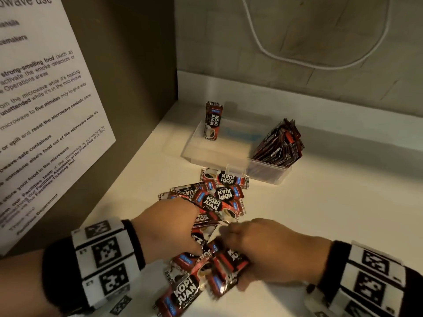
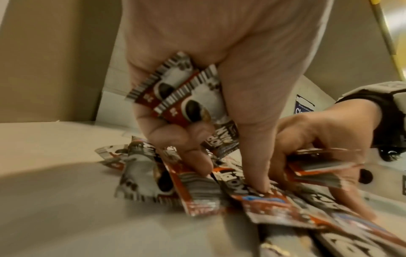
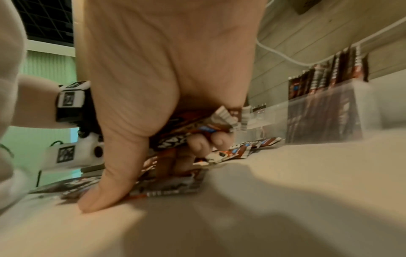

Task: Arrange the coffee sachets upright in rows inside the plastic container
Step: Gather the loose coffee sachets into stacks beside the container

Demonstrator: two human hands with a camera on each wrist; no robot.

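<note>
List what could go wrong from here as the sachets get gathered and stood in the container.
1. The left hand and right hand each grip several sachets from the loose pile; the slick packets may fan out or slip on the way.
2. The leaning bundle at the container's right end and the single upright sachet at its left could topple if bumped.

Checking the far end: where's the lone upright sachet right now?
In the head view, the lone sachet stands at the far-left corner of the plastic container, apart from the packed bundle at its right end.
</note>
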